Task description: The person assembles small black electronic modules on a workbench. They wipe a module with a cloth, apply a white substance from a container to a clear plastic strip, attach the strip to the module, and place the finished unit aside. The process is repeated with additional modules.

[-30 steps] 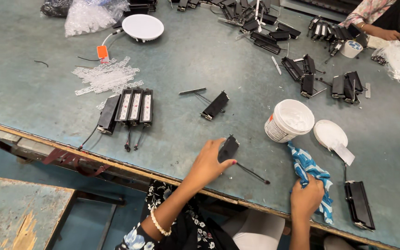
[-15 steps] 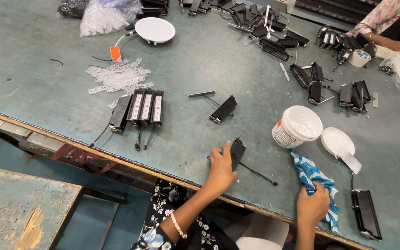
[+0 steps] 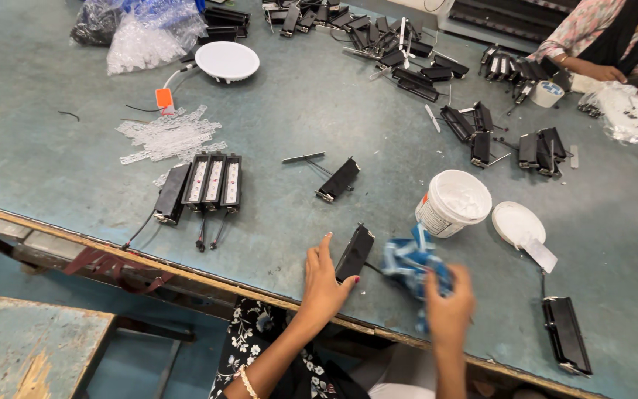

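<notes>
Here, at the near edge of the worn green surface (image 3: 60, 148), the left hand (image 3: 323, 284) is gripping a slim black module (image 3: 354, 253) between thumb and fingers, while the right hand (image 3: 448, 307) is clutching a blurred blue-and-white cloth (image 3: 407, 262) just beside it. Beyond them, an open white tub (image 3: 453, 202) and its lid (image 3: 518, 224) are sitting together. Farther off, another person's hands (image 3: 618, 74) are working among scattered black modules (image 3: 407, 66).
</notes>
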